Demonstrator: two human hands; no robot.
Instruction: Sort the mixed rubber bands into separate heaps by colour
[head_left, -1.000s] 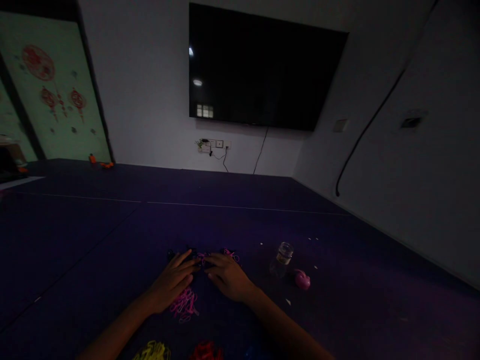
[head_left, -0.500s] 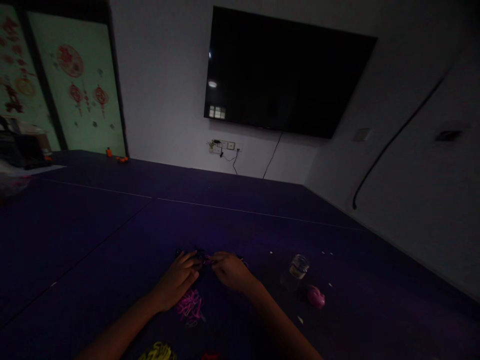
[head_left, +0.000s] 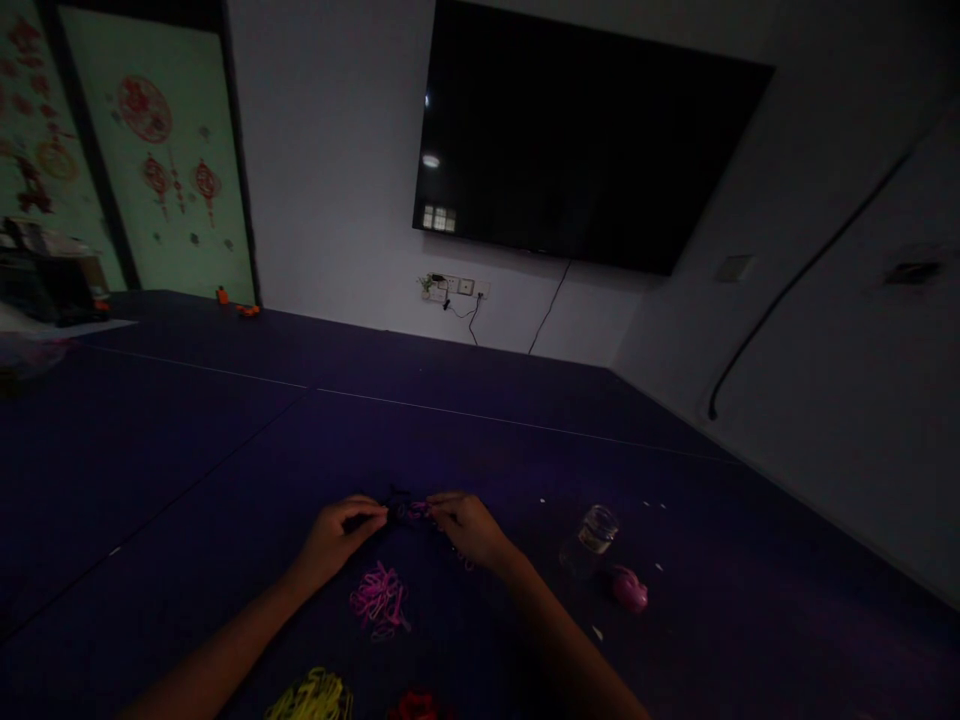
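Note:
Between my hands lies a dark and purple tangle of thin loops that look like rubber bands (head_left: 411,512). My left hand (head_left: 336,535) has thumb and forefinger pinched together at the tangle's left side; whatever is between the tips is too dark to make out. At the other side, my right hand (head_left: 466,525) pinches the purple strands with its fingertips. A loose heap of pink rubber bands (head_left: 380,600) sits just below the left hand. Nearer to me are a yellow heap (head_left: 313,697) and a red heap (head_left: 417,706), both cut by the frame's bottom edge.
Right of my right arm stand a clear glass jar (head_left: 592,540) and a shiny pink object (head_left: 628,590). Small white scraps (head_left: 597,633) lie around them. A few faint loops (head_left: 466,562) rest under the right wrist. The dark surface (head_left: 420,440) runs back to the wall.
My left hand has drawn back left from lying over the tangle, its fingers now pinched. More of the pink and red heaps shows. The view has shifted slightly.

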